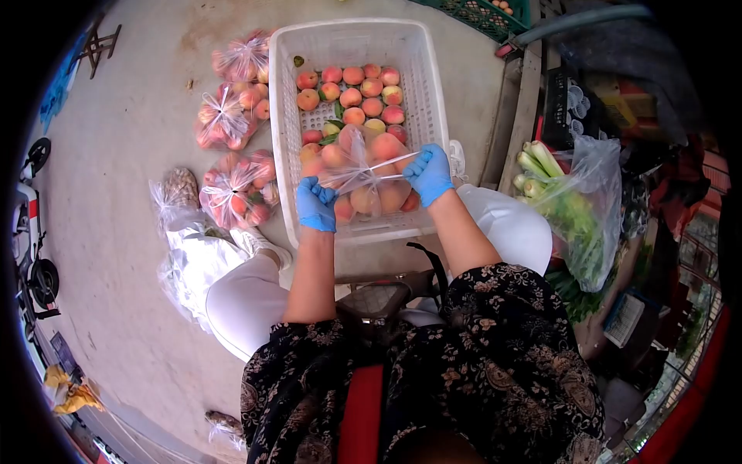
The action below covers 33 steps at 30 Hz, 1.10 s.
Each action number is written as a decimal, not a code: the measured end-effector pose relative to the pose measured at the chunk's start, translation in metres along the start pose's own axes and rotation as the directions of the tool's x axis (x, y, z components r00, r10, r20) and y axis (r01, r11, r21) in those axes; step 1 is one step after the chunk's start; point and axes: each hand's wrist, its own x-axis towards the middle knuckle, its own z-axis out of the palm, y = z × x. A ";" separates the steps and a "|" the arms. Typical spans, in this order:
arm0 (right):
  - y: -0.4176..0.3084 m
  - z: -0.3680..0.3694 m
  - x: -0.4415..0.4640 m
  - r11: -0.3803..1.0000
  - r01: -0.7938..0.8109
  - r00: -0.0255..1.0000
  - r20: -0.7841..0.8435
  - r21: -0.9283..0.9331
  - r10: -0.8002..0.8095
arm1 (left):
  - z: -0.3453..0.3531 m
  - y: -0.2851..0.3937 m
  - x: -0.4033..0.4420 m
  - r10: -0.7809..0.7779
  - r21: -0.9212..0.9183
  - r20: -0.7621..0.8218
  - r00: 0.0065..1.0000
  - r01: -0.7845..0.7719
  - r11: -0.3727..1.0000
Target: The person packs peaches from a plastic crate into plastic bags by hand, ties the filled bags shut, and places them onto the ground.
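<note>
A clear plastic bag of peaches [362,203] lies in the near half of a white plastic crate [352,39]. Its gathered neck is drawn out into two twisted ends. My left hand [316,205], in a blue glove, is closed on the left end. On the other side my right hand [430,176], also gloved in blue, grips the right end and pulls it taut. Behind the bag, loose peaches [350,97] with a few green leaves [338,124] cover part of the crate floor.
Left of the crate, tied bags of peaches [224,120] stand on the concrete floor. To the right, a clear bag of green vegetables [576,213] leans by a wooden ledge [519,116]. A green crate [479,17] is at the top. Scooters [35,232] are at far left.
</note>
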 end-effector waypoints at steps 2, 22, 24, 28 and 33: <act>0.004 -0.017 0.023 0.992 0.003 0.995 -0.097 0.125 0.010 | -0.024 0.000 0.019 -0.086 -0.120 -0.127 0.988 0.071 0.990; 0.028 0.051 -0.007 0.193 0.415 0.816 0.458 -0.889 0.353 | -0.002 -0.024 0.023 -0.310 0.779 0.479 0.821 -0.234 0.582; 0.029 0.054 -0.016 0.146 0.378 0.847 0.405 -0.914 0.345 | -0.002 -0.032 0.025 -0.257 0.821 0.504 0.825 -0.365 0.439; 0.049 0.033 0.009 0.073 0.405 0.857 0.407 -0.911 0.316 | 0.005 -0.036 0.015 -0.122 0.842 0.533 0.837 -0.512 0.169; 0.029 0.041 -0.019 0.731 -0.023 0.990 0.087 -0.682 0.112 | -0.029 -0.027 0.033 -0.016 0.650 0.236 0.972 -0.145 0.746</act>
